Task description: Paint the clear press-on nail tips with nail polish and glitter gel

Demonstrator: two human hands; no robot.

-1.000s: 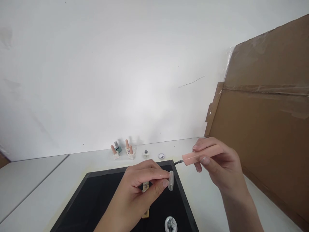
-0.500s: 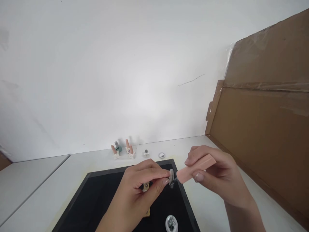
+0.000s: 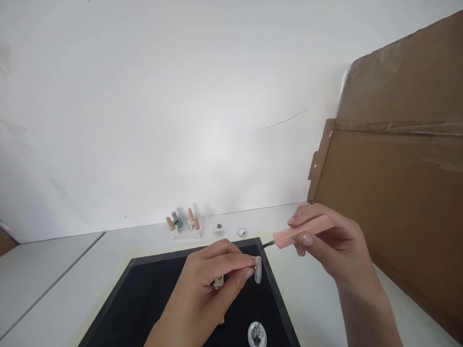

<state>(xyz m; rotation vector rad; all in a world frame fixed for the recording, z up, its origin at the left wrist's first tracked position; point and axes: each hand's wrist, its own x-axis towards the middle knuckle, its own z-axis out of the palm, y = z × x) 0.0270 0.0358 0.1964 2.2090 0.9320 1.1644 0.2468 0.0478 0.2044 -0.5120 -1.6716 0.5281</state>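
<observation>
My left hand (image 3: 210, 284) pinches a pale artificial nail tip (image 3: 258, 269) between thumb and forefinger, above a black mat (image 3: 152, 294); a small tan holder (image 3: 218, 282) shows under its fingers. My right hand (image 3: 327, 246) grips a peach-coloured polish brush cap (image 3: 303, 231) whose thin dark brush (image 3: 268, 244) points left, a short gap up and right of the nail tip.
A small round dish with a grey pattern (image 3: 256, 334) lies on the mat's near edge. Several polish bottles (image 3: 183, 223), a small jar (image 3: 218, 228) and a round lid (image 3: 242, 232) stand by the white wall. Large cardboard sheets (image 3: 398, 168) lean at the right.
The brush went down onto the nail tip half a second ago, then my right hand lifted it back up and right, away from the tip. My left hand stayed put.
</observation>
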